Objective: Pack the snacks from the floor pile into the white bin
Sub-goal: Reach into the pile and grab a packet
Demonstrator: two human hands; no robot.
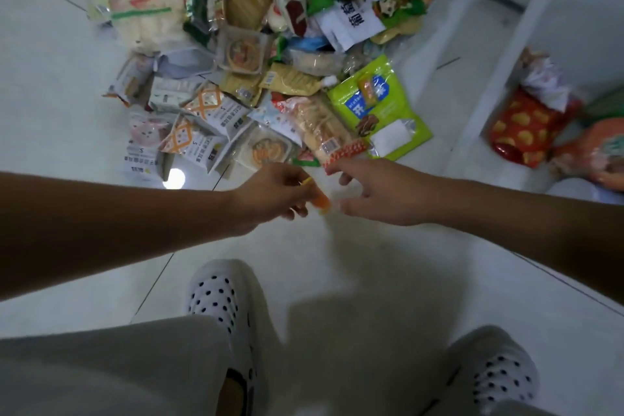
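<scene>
2 bare forearms reach in from the lower corners of my view and meet above the floor (351, 267), just at the near edge of the snack pile (243, 54). The left hand (277, 194) is turned knuckles-up, its fingers curled in, pinching a small orange packet (320, 202) that sticks out toward the other hand. The right hand (385, 194) is stretched forward with relaxed fingers and the thumb spread well away from them. Its fingertips (339, 168) touch the red-checked end of a clear biscuit packet (324, 132), and I see nothing gripped in it. That packet lies at the pile's near edge, just beside a green pouch (381, 108) toward the right.

The white bin (506, 78) stands at the floor's right side, near the wall, well apart from both hands. 1 red bag (521, 130) with yellow spots already lies inside it, along with other blurred wrappers. 2 white perforated shoes (223, 297) show below the arms.
</scene>
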